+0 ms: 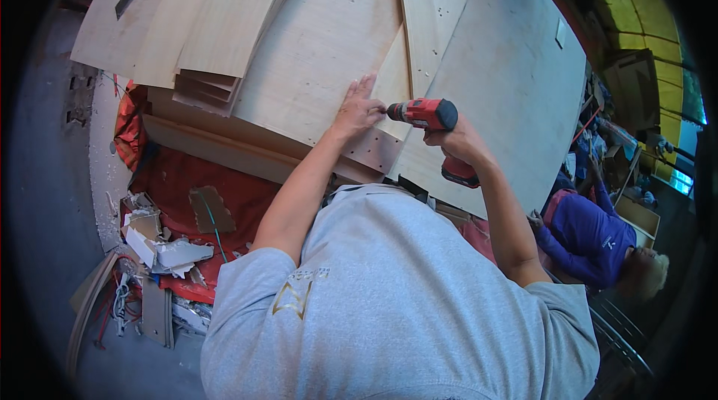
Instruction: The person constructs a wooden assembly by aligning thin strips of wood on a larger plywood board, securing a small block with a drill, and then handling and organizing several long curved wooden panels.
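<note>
My right hand (456,138) grips a red and black cordless drill (422,112), held sideways with its chuck pointing left. My left hand (357,110) is at the chuck's tip, thumb and a finger pinched on something too small to make out, other fingers stretched out on the pale plywood (314,48). Small dark holes dot the board's near corner. A narrow wooden strip (415,19) lies just above the drill.
Loose plywood pieces (217,19) are piled at upper left; a wide panel (501,101) spreads rightward. Red sheeting (172,176) with white scraps (168,250) is below left. A co-worker in purple (583,235) is at the right, one hand at the panel's edge.
</note>
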A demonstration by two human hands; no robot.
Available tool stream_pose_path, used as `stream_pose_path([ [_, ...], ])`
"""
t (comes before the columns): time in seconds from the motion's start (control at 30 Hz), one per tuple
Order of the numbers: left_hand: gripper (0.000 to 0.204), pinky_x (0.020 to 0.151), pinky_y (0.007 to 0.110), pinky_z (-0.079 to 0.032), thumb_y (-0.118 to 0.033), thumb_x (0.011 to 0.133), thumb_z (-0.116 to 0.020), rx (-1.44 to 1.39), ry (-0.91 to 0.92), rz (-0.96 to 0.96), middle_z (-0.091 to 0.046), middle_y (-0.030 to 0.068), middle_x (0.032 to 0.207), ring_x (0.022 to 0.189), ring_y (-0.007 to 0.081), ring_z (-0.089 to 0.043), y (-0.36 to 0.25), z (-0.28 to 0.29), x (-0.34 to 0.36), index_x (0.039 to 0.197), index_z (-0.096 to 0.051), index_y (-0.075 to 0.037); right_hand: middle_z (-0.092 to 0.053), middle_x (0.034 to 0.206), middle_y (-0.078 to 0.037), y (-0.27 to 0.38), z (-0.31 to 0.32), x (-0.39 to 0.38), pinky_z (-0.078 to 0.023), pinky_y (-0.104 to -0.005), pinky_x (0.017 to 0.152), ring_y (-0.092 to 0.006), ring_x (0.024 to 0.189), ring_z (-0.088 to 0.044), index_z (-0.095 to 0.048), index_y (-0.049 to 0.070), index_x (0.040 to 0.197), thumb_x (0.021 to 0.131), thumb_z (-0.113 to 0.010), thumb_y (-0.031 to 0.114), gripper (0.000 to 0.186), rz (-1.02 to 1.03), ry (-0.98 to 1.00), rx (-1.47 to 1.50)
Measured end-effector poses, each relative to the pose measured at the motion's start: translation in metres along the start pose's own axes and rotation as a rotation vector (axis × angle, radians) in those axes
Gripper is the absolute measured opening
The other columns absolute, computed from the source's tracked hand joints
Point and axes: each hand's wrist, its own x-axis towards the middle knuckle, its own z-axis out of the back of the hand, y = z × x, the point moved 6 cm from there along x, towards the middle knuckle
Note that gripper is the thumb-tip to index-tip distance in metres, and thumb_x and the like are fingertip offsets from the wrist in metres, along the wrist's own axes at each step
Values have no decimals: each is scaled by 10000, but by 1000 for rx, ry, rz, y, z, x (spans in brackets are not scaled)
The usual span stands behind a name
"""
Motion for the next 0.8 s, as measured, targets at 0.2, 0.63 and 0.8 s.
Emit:
stream_pose_path([
  [0.2, 227, 1344, 551, -134, -283, 847, -876, 20, 12, 1, -270, 229, 1789, 1662, 408, -235, -3, 0, 1, 1058, -832, -212, -678, 811, -43, 0, 0, -4, -526, -374, 636, -167, 677, -609, -716, 44, 1101, 791, -796, 96, 325, 8, -16, -54],
  [0.63, 243, 1349, 537, -105, -238, 853, -833, -39, 20, 30, -274, 216, 1794, 1678, 390, -205, -1, -1, -1, 1093, -818, -206, -704, 812, -138, 5, 4, 12, -546, -438, 725, -279, 745, -650, -688, 3, 1068, 752, -784, 94, 342, 167, -21, -241],
  [0.8, 231, 1347, 535, -150, -262, 828, -877, -31, -30, 9, -311, 254, 1765, 1656, 402, -258, -1, 1, -1, 1042, -826, -190, -729, 880, -152, 18, 4, 18, -557, -448, 792, -318, 808, -672, -703, 22, 1147, 761, -816, 107, 411, 188, 28, -397],
])
